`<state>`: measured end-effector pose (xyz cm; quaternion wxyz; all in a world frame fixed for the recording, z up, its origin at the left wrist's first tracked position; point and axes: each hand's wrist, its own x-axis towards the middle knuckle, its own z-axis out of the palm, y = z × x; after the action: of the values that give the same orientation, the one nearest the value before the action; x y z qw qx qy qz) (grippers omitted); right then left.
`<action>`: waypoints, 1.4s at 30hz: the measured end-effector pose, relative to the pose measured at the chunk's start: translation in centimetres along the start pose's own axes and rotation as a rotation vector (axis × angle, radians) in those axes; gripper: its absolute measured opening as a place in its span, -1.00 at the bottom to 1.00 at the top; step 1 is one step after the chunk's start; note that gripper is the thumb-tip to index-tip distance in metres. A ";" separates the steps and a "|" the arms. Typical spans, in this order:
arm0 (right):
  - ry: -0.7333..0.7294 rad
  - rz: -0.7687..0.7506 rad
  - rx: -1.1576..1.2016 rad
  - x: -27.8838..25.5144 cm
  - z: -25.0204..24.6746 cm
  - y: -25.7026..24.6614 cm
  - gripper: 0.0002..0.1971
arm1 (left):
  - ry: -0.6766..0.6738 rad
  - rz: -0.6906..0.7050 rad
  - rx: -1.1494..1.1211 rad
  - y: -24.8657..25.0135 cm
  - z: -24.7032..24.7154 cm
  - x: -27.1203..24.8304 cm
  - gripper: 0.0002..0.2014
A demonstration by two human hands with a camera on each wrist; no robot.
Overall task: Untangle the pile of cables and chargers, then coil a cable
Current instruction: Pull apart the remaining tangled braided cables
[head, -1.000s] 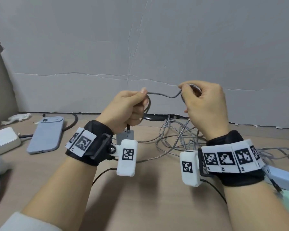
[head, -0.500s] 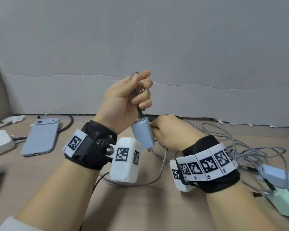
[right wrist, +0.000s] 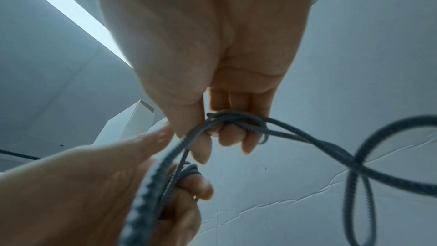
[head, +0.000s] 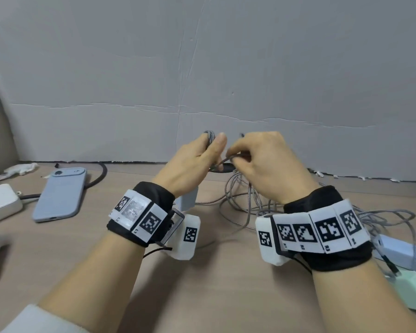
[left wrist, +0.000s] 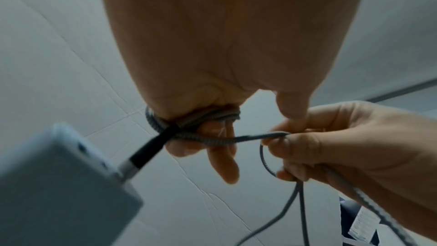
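A grey braided cable [head: 210, 138] is wound in a few turns round the fingers of my left hand [head: 213, 150], held above the table. Its black plug sits in a small grey charger [left wrist: 59, 184], which hangs below that hand [left wrist: 212, 147]. My right hand [head: 235, 159] is right beside the left and pinches the same cable [left wrist: 272, 136] between thumb and fingers. From the right hand [right wrist: 212, 137] the cable [right wrist: 236, 119] runs back in loose loops. The remaining grey cables lie in a tangle [head: 245, 200] on the table under both hands.
A blue-grey phone [head: 60, 193] and a white adapter [head: 0, 207] lie at the left, with a thick black cable [head: 101, 176] behind them. A white charger [head: 399, 251] and a pale green one [head: 413, 292] sit at the right edge. A grey wall [head: 202, 68] stands close behind.
The right hand has come up from low beside the hanging charger to the left hand's fingers, bringing cable with it. One second ago the hands held the cable stretched between them.
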<state>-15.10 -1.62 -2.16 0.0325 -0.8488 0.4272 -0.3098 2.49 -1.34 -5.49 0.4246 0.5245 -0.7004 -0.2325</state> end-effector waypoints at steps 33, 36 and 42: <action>-0.074 0.196 0.298 0.4 1.1 3.0 -0.71 | -0.016 -0.008 -0.929 1.0 -2.3 0.6 -0.70; 0.059 0.173 0.390 0.4 1.0 2.7 -0.66 | 0.175 -0.091 -0.922 0.6 -2.3 0.8 -0.67; -0.031 0.135 0.742 0.0 0.4 1.3 -0.72 | 0.394 -0.201 -0.892 -0.2 -2.3 1.2 -0.63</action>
<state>-15.78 -2.50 -2.86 0.3647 -0.7539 0.3403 -0.4276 4.38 -2.21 -4.02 0.7071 0.3909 -0.3853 -0.4458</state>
